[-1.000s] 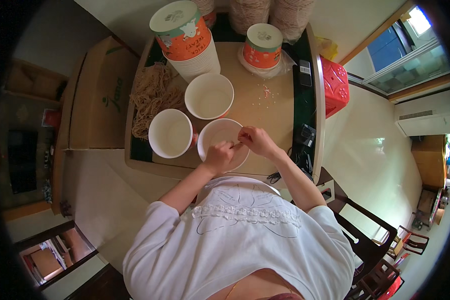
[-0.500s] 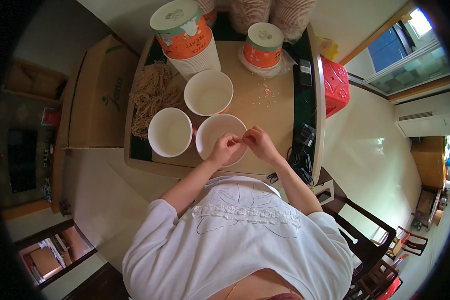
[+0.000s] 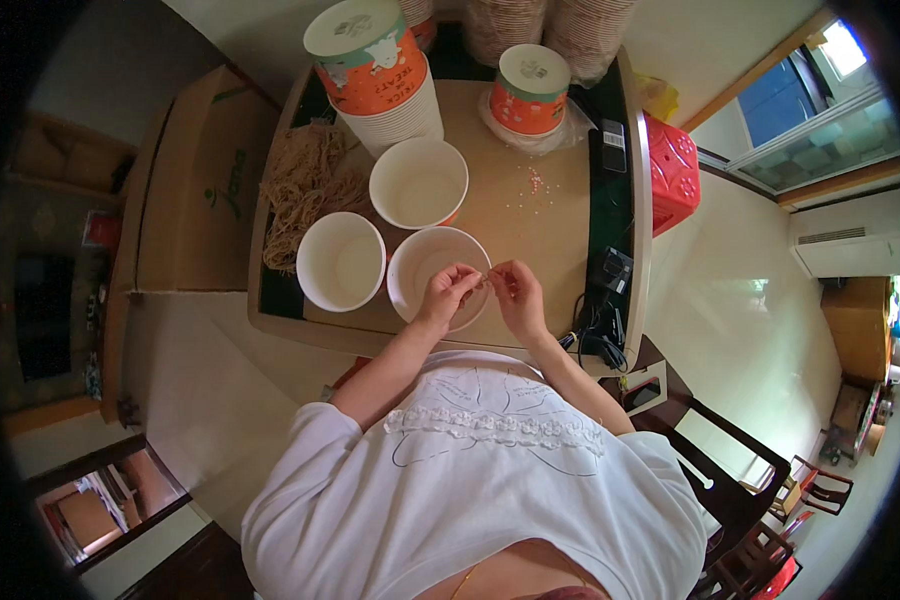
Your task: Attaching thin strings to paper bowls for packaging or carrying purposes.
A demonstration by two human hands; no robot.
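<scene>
Both my hands meet over the nearest white paper bowl (image 3: 420, 262) at the table's front edge. My left hand (image 3: 446, 297) and my right hand (image 3: 519, 297) pinch a small thin piece (image 3: 486, 283) between their fingertips; it is too small to tell what it is. Two more empty white bowls stand close by, one to the left (image 3: 340, 260) and one behind (image 3: 418, 182). A heap of dry brown noodles (image 3: 305, 185) lies at the table's left side.
A tall stack of orange and white cups (image 3: 375, 65) and a lidded orange cup (image 3: 530, 90) stand at the back. Small pink bits (image 3: 535, 185) are scattered on the tabletop. A black device with cables (image 3: 608, 275) sits at the right edge, beside a red stool (image 3: 675, 170). A cardboard box (image 3: 205, 180) stands left of the table.
My hands have stayed over the near bowl. The left hand has lifted slightly and the fingertips of both hands have come closer together.
</scene>
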